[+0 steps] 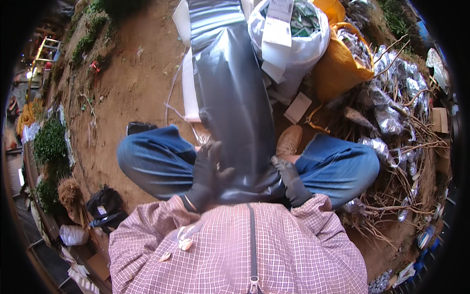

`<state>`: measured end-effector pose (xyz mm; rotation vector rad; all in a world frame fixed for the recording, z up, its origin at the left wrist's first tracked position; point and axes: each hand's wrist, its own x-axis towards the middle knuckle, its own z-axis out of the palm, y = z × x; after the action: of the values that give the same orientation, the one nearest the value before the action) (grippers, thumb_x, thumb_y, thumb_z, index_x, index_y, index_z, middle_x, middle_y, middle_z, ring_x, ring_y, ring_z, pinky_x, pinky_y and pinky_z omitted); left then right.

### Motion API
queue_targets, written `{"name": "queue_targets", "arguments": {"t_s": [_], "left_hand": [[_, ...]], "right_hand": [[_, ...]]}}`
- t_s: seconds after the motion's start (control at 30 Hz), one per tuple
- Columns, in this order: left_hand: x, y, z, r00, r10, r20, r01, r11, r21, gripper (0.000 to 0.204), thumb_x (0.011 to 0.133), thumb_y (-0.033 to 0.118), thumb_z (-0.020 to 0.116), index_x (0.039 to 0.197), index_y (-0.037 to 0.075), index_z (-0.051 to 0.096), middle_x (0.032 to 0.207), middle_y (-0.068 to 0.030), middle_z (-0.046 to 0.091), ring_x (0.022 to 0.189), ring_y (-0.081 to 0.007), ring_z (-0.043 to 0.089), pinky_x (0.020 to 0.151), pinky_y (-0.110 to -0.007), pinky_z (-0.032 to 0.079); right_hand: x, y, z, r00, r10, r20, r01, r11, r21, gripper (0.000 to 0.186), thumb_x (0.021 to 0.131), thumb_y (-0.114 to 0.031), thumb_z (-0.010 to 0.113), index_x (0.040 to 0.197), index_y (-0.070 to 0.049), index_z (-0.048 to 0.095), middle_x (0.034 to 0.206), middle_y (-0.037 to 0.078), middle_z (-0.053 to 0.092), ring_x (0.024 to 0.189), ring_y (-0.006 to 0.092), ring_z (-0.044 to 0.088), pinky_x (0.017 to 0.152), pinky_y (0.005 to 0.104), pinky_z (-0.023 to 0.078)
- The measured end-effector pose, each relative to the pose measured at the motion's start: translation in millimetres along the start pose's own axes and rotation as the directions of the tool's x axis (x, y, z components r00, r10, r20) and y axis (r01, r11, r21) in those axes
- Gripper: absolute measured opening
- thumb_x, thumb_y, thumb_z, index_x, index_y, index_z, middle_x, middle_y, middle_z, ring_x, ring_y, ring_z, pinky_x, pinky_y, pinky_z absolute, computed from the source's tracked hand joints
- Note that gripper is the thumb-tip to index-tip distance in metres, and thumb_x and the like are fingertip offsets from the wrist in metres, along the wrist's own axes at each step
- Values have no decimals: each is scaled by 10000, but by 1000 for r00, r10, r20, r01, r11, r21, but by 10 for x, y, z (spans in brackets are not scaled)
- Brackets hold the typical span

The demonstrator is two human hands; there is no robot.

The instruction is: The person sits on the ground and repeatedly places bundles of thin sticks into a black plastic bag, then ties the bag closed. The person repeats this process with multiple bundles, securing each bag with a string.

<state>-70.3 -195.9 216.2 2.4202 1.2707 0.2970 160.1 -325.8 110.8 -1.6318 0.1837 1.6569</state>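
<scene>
Now the left hand (206, 174) sits thumb-wide over the black plastic (235, 103); the right hand (290, 177) curls alongside, grip unclear.

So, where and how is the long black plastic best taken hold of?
Probably by the side edges of its near end, coming from both sides: the black plastic is long and wide, ending close to the jacket, with left hand and right hand near these edges.

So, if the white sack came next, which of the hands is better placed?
Probably the right hand: it's at the right edge of the black plastic, nearer the white sack; the left hand is opposite.
</scene>
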Motion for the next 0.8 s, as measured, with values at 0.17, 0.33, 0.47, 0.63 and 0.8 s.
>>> {"name": "queue_targets", "arguments": {"t_s": [0.17, 0.33, 0.47, 0.63, 0.8], "left_hand": [[244, 285, 35, 495, 845, 202, -754, 533, -383, 414, 849, 251, 681, 1245, 141, 627, 1295, -113, 613, 1256, -291, 560, 1118, -511, 389], [1058, 294, -107, 619, 694, 369, -492, 708, -506, 381, 909, 244, 658, 1271, 125, 635, 1273, -136, 639, 1201, -284, 609, 1068, -421, 458], [2366, 158, -25, 996, -24, -82, -49, 624, -780, 418, 956, 236, 694, 1301, 22, 596, 1160, -78, 678, 990, -159, 637, 881, -303, 512], [3115, 166, 345, 987, 73, 147, 107, 388, -915, 256, 939, 162, 717, 1145, 13, 686, 1082, -66, 694, 901, -139, 637, 785, -290, 516], [3058, 378, 472, 935, 354, 0, -102, 271, -957, 181, 948, 154, 679, 1065, 28, 623, 1075, -125, 681, 876, -220, 674, 768, -441, 609]], "right_hand": [[-58, -552, 140, 813, -499, 299, 547, 479, -687, 522, 975, -139, 601, 1447, 6, 431, 1262, 115, 611, 1068, 206, 596, 953, 356, 491], [473, -2308, 447, 292, -946, 139, 887, 214, -409, 826, 863, -136, 761, 1567, -137, 329, 1311, 214, 613, 1134, 302, 630, 941, 398, 527], [698, -3080, 721, 482, -862, 159, 873, 458, -165, 830, 849, 22, 740, 1562, -107, 334, 1104, 106, 668, 926, 115, 627, 768, 265, 538], [156, -3075, 668, 384, -911, 147, 908, 345, -236, 668, 820, -16, 776, 1435, -100, 529, 1066, 58, 684, 899, 86, 629, 818, 253, 509], [-24, -3192, 394, -253, -784, 566, 419, -616, -667, 306, 786, -172, 778, 1090, -138, 757, 962, 63, 725, 901, 270, 669, 866, 396, 516]]}}
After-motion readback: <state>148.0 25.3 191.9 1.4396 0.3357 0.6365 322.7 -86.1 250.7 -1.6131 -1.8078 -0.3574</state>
